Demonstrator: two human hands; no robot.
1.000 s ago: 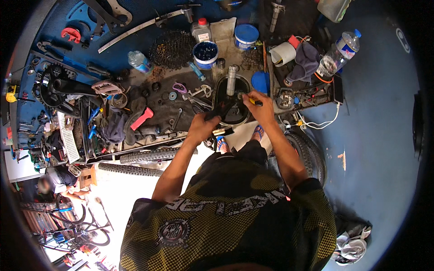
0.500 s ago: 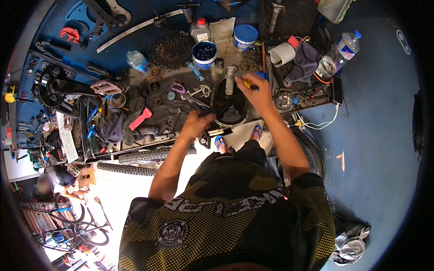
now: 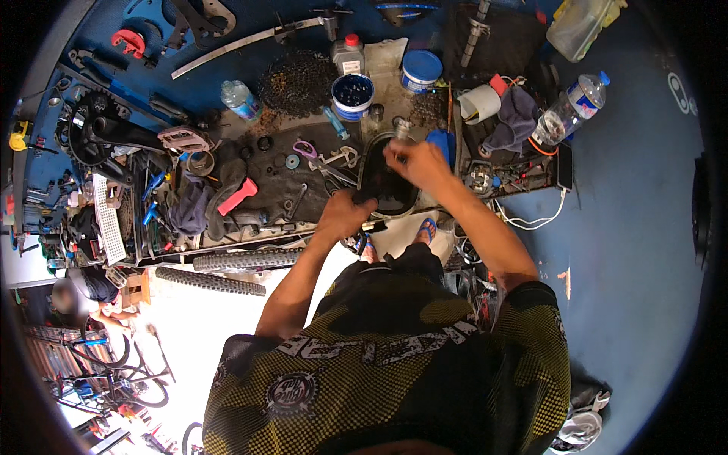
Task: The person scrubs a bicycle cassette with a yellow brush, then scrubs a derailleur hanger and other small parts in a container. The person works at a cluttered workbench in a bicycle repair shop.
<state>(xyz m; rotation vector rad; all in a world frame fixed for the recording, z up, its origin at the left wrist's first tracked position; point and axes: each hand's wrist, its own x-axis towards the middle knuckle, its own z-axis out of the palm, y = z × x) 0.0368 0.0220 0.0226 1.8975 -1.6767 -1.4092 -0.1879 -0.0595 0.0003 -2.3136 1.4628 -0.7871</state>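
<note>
A black oval tray lies on the cluttered workbench in front of me. My left hand grips the tray's near left rim. My right hand hovers over the tray's far end, its fingers closed around something small that I cannot make out. A short metal cylinder stands just beyond that hand. A blue lid-like piece lies to the right of it.
Blue tubs, a toothed cassette, plastic bottles, a white cup, a cloth and a red-handled tool crowd the bench. Tyres lean below its edge. Another person sits at lower left.
My right hand went away toward the metal cylinder, then came slightly back over the tray's far end. My left hand shifted a little along the tray's near rim.
</note>
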